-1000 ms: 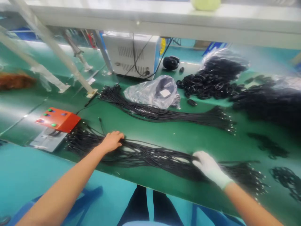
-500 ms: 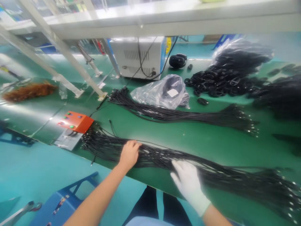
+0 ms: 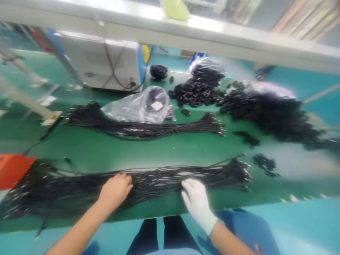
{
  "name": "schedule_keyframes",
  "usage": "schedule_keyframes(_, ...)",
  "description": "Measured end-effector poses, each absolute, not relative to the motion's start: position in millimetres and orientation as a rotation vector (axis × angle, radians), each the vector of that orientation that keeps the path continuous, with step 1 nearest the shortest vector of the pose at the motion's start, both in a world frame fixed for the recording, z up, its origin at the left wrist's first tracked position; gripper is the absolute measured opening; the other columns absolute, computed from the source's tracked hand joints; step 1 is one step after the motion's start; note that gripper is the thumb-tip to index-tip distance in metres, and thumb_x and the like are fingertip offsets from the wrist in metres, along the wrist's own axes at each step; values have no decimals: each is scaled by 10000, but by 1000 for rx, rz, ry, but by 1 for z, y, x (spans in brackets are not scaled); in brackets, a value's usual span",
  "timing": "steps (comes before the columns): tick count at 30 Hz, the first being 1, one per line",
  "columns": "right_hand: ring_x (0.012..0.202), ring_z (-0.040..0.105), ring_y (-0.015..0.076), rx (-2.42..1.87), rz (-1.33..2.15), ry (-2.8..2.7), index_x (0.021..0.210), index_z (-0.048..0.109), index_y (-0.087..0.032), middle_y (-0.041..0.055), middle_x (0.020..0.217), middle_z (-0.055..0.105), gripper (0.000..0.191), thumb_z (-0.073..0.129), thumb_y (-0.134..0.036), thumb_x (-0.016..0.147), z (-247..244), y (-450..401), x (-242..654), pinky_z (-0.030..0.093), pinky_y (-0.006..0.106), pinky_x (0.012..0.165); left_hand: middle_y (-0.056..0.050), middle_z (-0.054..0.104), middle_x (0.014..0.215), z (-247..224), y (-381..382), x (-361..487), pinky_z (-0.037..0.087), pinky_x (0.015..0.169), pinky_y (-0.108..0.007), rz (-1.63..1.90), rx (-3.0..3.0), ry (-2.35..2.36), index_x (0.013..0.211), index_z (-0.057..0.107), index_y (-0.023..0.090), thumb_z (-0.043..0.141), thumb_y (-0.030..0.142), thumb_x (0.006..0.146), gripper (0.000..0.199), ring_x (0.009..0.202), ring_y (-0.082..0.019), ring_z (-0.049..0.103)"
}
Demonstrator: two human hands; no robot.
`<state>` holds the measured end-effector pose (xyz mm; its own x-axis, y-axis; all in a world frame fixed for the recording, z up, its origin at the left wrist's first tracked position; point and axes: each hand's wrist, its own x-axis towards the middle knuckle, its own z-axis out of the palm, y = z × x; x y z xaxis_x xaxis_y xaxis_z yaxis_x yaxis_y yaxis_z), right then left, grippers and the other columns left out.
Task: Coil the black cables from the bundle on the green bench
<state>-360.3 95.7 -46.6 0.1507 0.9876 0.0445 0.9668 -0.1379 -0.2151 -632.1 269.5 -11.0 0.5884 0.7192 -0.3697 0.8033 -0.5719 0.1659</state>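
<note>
Green tabletop (image 3: pixel 170 152), black cords (image 3: pixel 159 177) under both hands (image 3: pixel 116 190) (image 3: pixel 198 202) (right gloved); can't tell their grip.

Head view, one item: we look from the wearer's own head, forward and steeply down over the green table (image 3: pixel 164 152). Nearest, at the lower edge: the legs (image 3: pixel 148 237), seen from above. Mid-range, within arm's reach: left hand (image 3: pixel 116 190) and right hand (image 3: pixel 197 201). Farther, across the top: a pale shelf (image 3: pixel 132 30), slightly slanted. Condition: we note blur.

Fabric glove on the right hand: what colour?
The glove is white, its cuff edge pale green; the head view shows it best.
</note>
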Motion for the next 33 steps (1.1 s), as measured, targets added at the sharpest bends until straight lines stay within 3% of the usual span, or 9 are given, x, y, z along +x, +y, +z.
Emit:
schedule_keyframes(5,1211,426,300,-2516,-115,-1714,1179,577,-134,129,1246,559,360,505,-220,837,-52,64,-265,289,466,1038,-43,623,931,-10,266,-519,396,845,-335,-115,2478,860,890,634,221,458,224,891,177,943,-218,529)
schedule_keyframes(9,1141,505,274,-2580,-169,-1673,1205,568,-148,121,1217,588,397,529,-301,841,-62,48,-232,378,413,981,-56,568,1140,-25,241,-428,370,922,-350,-101,2491,787,1093,584,249,473,262,897,226,1087,-225,485)
schedule_keyframes(14,1040,574,303,-2498,-231,-1650,1086,634,-112,162,1104,643,365,495,-359,856,-61,45,-207,420,455,922,-77,625,987,-47,229,-393,434,811,-357,-238,2445,949,969,634,209,529,249,861,156,981,-248,559)
schedule_keyframes(17,1106,549,318,-2421,-107,-1867,1141,615,-127,155,1198,605,397,485,-365,851,-58,49,-170,411,468,948,-25,645,971,-46,238,-407,454,794,-297,-268,2418,1003,988,635,261,583,338,839,176,949,-196,584)
schedule_keyframes(19,980,614,321,-2392,18,-2023,1022,675,-157,144,1062,671,316,478,-316,833,-59,60,-146,469,457,860,-7,640,1019,-38,256,-432,456,830,-280,-268,2423,1085,1042,619,290,619,384,816,245,974,-178,581)
schedule_keyframes(23,876,653,312,-2358,90,-2137,835,712,-225,121,945,704,267,450,-277,824,-63,128,-132,490,453,833,-56,608,1100,-14,322,-521,465,890,-380,-330,2451,1456,1076,599,196,585,338,861,257,1029,-208,565)
schedule_keyframes(26,1090,587,304,-2160,101,-2284,1054,686,-193,128,1185,627,340,482,-260,791,-60,214,-160,448,438,957,-88,571,1162,3,377,-596,503,842,-423,-404,2461,1756,1154,545,146,537,319,899,308,999,-210,583)
schedule_keyframes(28,1240,467,304,-2022,99,-2383,1241,576,-182,110,1373,472,534,526,-159,710,-58,273,-187,388,454,1025,-88,563,1177,7,412,-632,510,835,-417,-439,2489,1869,1178,531,153,541,315,897,324,999,-210,584)
schedule_keyframes(33,1342,300,339,-2188,170,-2396,1386,386,-151,132,1466,314,918,529,-14,490,-66,376,-212,290,544,1061,-94,546,1210,-7,505,-672,499,859,-434,-526,2623,1804,1198,521,156,545,314,894,343,1033,-222,571)
